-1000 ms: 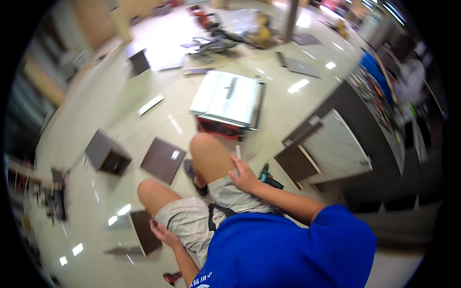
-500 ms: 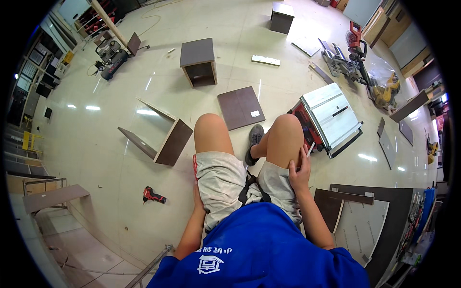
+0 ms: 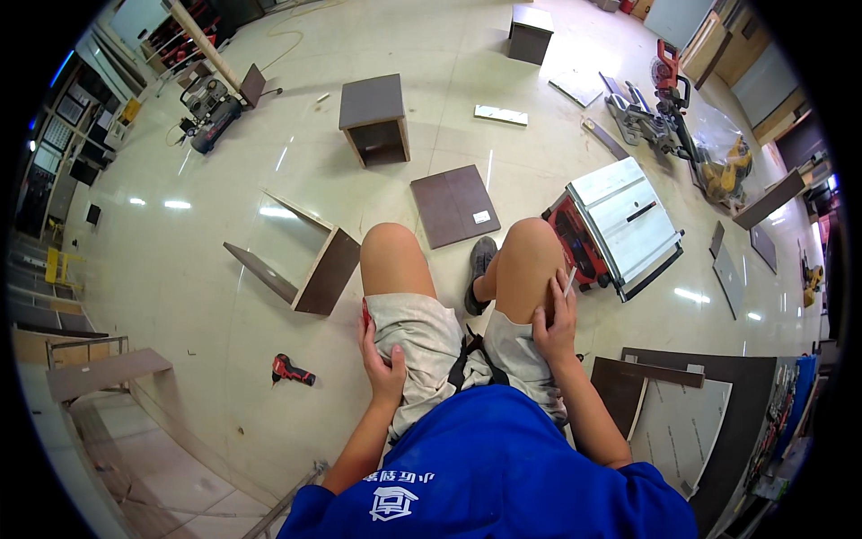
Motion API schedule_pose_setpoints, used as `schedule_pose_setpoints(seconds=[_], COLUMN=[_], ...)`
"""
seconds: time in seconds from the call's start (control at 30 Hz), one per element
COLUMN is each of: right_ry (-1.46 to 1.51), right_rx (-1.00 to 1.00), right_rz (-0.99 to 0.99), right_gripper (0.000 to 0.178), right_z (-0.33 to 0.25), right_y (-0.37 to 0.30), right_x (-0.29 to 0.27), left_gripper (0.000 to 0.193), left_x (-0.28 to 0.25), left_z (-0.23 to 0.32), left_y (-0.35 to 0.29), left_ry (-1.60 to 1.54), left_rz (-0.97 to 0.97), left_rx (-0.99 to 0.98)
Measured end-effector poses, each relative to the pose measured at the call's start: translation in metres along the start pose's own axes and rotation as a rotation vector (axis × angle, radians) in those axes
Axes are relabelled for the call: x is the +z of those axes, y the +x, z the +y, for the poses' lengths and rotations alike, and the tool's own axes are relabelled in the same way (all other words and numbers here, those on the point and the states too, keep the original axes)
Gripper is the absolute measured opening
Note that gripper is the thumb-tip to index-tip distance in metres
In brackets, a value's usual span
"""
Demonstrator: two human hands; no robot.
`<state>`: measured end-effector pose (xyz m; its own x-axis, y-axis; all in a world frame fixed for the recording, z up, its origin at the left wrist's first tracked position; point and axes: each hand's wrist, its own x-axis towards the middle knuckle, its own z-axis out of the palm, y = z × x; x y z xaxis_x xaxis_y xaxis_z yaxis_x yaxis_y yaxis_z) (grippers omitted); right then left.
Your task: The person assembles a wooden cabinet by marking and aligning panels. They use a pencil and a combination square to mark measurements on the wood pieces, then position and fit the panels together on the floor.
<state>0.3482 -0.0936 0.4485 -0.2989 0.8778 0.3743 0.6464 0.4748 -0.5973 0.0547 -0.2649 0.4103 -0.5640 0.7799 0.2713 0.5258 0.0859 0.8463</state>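
Note:
My left hand [image 3: 384, 366] rests on the left leg of my light shorts [image 3: 417, 334], its fingers spread and nothing in them. Against the side of my right thigh lies my right hand [image 3: 557, 331], with a thin white cigarette [image 3: 571, 281] held between its fingers. On the floor to the left of my left hand is a red and black cordless drill [image 3: 293, 370]. A table saw [image 3: 626, 225] with a pale metal top stands just beyond my right knee. A flat brown panel [image 3: 454, 207] lies ahead of my feet.
A three-sided panel assembly [image 3: 325, 269] sits left of my knees. Farther off stand a brown open box [image 3: 374, 121], another brown box [image 3: 530, 34], an air compressor [image 3: 211, 112] and a mitre saw [image 3: 648, 108]. Boards [image 3: 680, 418] are stacked at my right.
My left hand has come up from beside my left thigh onto the shorts, so its fingers now show. The right hand keeps the cigarette and has barely shifted.

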Motion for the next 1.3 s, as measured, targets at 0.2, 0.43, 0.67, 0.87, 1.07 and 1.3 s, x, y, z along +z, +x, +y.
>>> schedule_pose_setpoints(seconds=[0.2, 0.43, 0.67, 0.87, 1.07, 1.3], right_ry=[-0.119, -0.007, 0.037, 0.066, 0.09, -0.216], right_rx=[0.03, 0.226, 0.307, 0.456, 0.354, -0.258], right_rz=[-0.058, -0.062, -0.211, -0.527, -0.291, -0.214], right_gripper=[0.079, 0.092, 0.082, 0.051, 0.044, 0.03], right_z=[-0.008, 0.006, 0.036, 0.069, 0.065, 0.07], right_y=[0.013, 0.047, 0.133, 0.188, 0.153, 0.113], right_x=[0.007, 0.007, 0.038, 0.055, 0.006, -0.042], left_gripper=[0.062, 0.062, 0.068, 0.048, 0.048, 0.056], left_x=[-0.004, 0.004, 0.025, 0.065, 0.072, 0.009], left_z=[-0.006, -0.017, -0.011, -0.018, 0.004, 0.027], left_y=[0.006, 0.028, 0.119, 0.24, 0.233, 0.213], left_ry=[-0.062, -0.167, 0.082, 0.095, 0.203, 0.438], left_rz=[-0.028, -0.08, -0.156, -0.486, -0.595, -0.662], left_rx=[-0.071, -0.178, -0.026, -0.058, 0.085, 0.558])
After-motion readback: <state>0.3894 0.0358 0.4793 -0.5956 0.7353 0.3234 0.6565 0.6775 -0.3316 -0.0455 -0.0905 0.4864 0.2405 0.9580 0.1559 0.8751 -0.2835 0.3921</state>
